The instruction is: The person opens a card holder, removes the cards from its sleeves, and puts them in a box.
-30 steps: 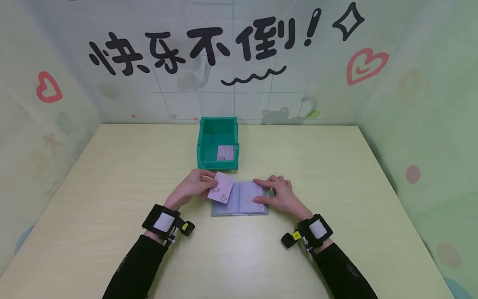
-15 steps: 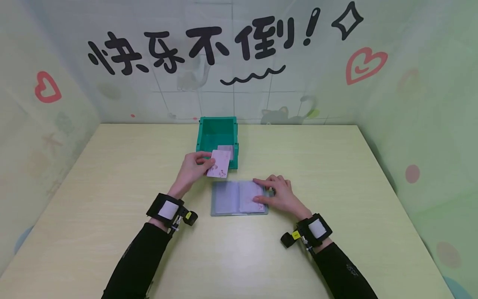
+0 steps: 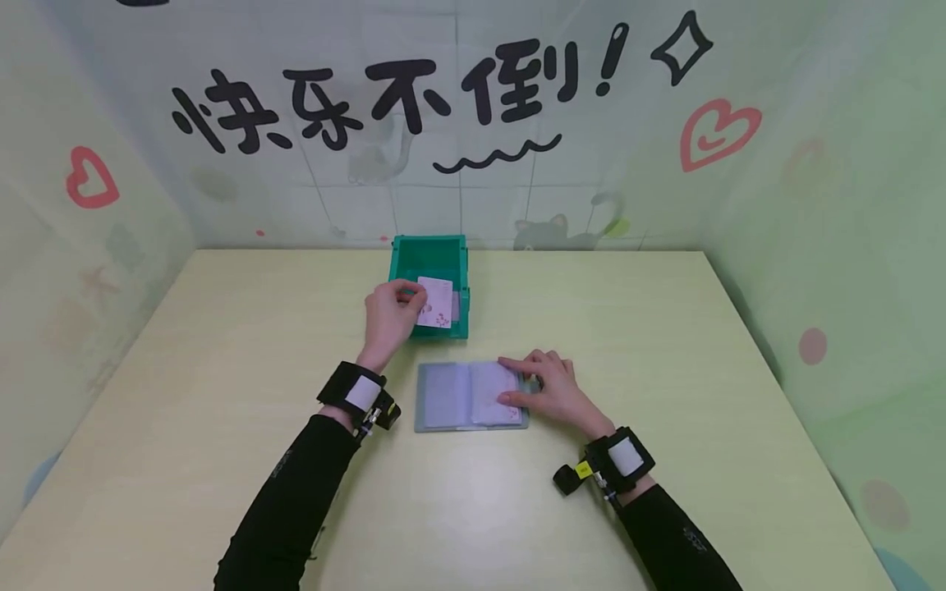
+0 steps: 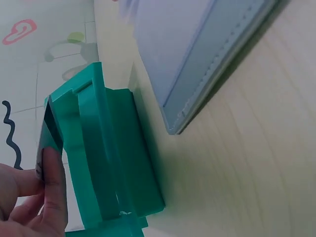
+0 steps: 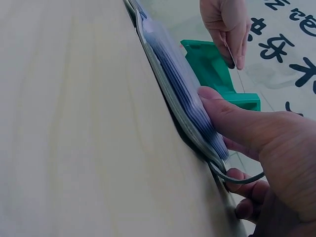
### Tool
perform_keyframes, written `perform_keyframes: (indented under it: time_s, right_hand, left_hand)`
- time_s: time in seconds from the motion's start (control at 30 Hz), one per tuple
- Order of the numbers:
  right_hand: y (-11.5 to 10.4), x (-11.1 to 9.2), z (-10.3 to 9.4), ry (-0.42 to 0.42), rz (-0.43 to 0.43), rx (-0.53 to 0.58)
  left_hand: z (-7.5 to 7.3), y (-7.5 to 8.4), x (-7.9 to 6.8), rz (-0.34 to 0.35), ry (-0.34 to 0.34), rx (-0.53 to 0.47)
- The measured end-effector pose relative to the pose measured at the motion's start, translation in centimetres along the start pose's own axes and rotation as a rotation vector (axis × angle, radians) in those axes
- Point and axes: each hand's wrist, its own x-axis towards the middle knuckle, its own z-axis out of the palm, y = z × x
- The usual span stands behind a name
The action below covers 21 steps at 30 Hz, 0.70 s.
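My left hand (image 3: 388, 320) pinches a small pink card (image 3: 438, 305) with a flower print, between thumb and fingers. The card is over the front part of a green plastic bin (image 3: 427, 253); in the left wrist view the card (image 4: 48, 129) shows nearly edge-on. Another pink card (image 3: 455, 307) lies inside the bin, partly covered. A card album (image 3: 447, 396) with clear sleeves and a grey-blue cover lies spread flat on the table. At its right edge my right hand (image 3: 553, 392) holds it, thumb on the sleeves (image 5: 183, 84), other fingers around the edge by a strap (image 5: 234, 180).
The pale wooden table (image 3: 244, 369) reaches back to a printed cloth wall (image 3: 296, 197). Cloth sides also stand to the left and right. The bin is near the table's back edge, just behind the album.
My left hand has carried the pink card from above the album's left page away to the bin, now over its front. The right hand stays at the album's right edge.
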Motion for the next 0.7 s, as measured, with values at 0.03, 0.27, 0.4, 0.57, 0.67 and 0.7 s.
perform_keyframes:
  time_s: [0.03, 0.27, 0.4, 0.57, 0.67, 0.7]
  right_hand:
    - [0.0, 0.0, 0.0, -0.002, -0.001, -0.002]
    - [-0.1, 0.0, 0.1, 0.004, 0.002, -0.009]
    - [0.0, 0.0, 0.2, 0.005, 0.002, -0.012]
    - [0.2, 0.1, 0.3, 0.007, 0.007, -0.022]
    - [0.1, 0.1, 0.3, 0.006, 0.007, -0.016]
    - [0.2, 0.1, 0.3, 0.006, 0.005, -0.015]
  left_hand:
    - [0.1, 0.1, 0.1, 0.010, 0.002, 0.018]
    - [0.9, 0.7, 1.1, 0.014, -0.028, 0.068]
    - [1.4, 0.8, 1.6, 0.008, -0.052, 0.087]
    - [1.8, 0.9, 2.1, 0.036, -0.087, 0.136]
    - [2.1, 0.9, 2.3, 0.021, -0.110, 0.146]
    - [2.2, 0.8, 2.3, 0.010, -0.120, 0.147]
